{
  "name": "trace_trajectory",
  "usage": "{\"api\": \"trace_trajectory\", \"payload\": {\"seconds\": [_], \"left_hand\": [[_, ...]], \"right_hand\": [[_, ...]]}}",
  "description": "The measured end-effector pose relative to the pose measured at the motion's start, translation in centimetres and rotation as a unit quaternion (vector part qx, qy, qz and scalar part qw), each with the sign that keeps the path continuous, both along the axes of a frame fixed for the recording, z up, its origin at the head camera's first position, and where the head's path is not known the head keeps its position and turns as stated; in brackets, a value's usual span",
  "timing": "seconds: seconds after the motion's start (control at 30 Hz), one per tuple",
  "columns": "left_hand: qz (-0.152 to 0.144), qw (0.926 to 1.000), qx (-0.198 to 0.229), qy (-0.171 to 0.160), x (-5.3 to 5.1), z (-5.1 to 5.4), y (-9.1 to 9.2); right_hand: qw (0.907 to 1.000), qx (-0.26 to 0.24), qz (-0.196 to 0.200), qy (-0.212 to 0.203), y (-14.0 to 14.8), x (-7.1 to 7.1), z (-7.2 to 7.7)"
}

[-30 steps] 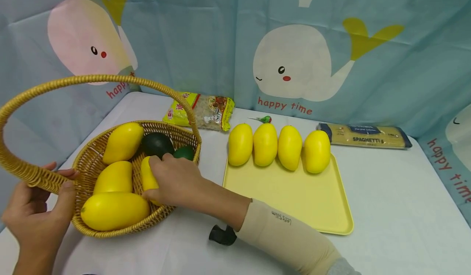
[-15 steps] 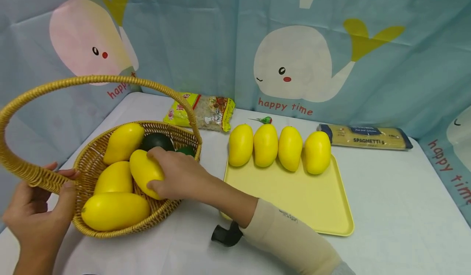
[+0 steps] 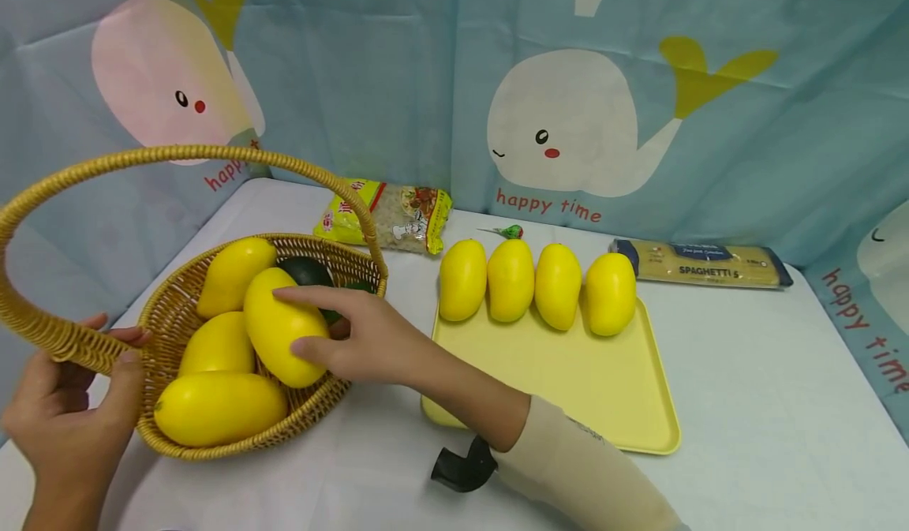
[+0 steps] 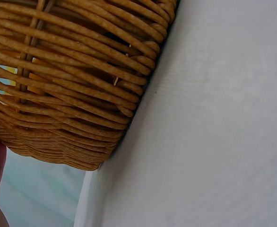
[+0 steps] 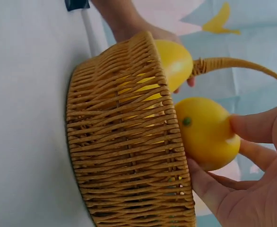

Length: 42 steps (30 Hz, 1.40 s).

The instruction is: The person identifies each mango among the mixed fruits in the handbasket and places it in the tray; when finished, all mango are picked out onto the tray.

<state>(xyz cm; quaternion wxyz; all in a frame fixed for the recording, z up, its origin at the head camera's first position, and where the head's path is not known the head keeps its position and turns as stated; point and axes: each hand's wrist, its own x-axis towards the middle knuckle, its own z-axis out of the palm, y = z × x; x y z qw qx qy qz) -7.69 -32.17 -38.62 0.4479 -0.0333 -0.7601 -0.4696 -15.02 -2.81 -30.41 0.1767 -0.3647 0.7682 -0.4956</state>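
Observation:
At the left in the head view stands a wicker basket point(image 3: 213, 454) with a tall handle point(image 3: 177, 152). My left hand point(image 3: 74, 416) grips the handle's base at the near left rim. A yellow mango point(image 3: 284, 330) is pinched between the thumb and fingers of my right hand point(image 3: 372, 334); it sits raised above the others inside the right rim. In the right wrist view this mango point(image 5: 207, 135) shows just over the rim. Three more mangoes point(image 3: 220, 409) lie in the basket. Behind them is a dark green, avocado-like fruit point(image 3: 307, 271), with another green one partly hidden by my right hand.
Right of the basket lies a pale yellow tray point(image 3: 568, 389), with several mangoes point(image 3: 511, 280) in a row along its far edge. Behind are a yellow food bag point(image 3: 398, 215), a small green lollipop-like thing point(image 3: 511, 232) and a spaghetti pack point(image 3: 703, 265). A printed curtain point(image 3: 383, 81) hangs behind.
My right hand has lifted the mango from the basket's right side, moving it slightly up and turning it. The left hand keeps its grip on the handle.

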Motion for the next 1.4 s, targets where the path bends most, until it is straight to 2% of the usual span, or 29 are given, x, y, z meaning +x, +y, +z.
{"api": "trace_trajectory", "payload": {"seconds": [0.2,0.43,0.6,0.8,1.13,1.2,1.4], "left_hand": [[0.004,1.0,-0.009,-0.002,0.0,0.1,0.0],[-0.008,0.9999,-0.001,0.009,-0.1,0.0,0.0],[-0.008,0.9999,0.0,0.009,-0.1,-0.1,-0.1],[-0.002,1.0,-0.009,-0.001,0.0,-0.1,-0.1],[-0.004,1.0,-0.002,-0.003,0.2,0.0,-0.1],[-0.01,0.9999,0.001,0.004,0.2,0.0,-0.1],[-0.003,1.0,-0.003,-0.003,0.1,0.0,0.1]], "right_hand": [[0.9967,-0.065,-0.006,-0.047,1.5,0.2,-0.3],[0.9916,-0.112,-0.006,-0.064,2.9,0.6,-0.6],[0.9884,-0.132,-0.02,-0.072,3.8,0.9,-0.7],[0.9871,-0.132,-0.039,-0.082,5.0,1.3,-0.8],[0.9821,-0.115,-0.068,-0.132,7.0,1.9,-1.3],[0.9821,-0.111,-0.075,-0.132,7.5,2.0,-1.5],[0.9862,-0.098,-0.071,-0.113,9.1,2.6,-2.1]]}}
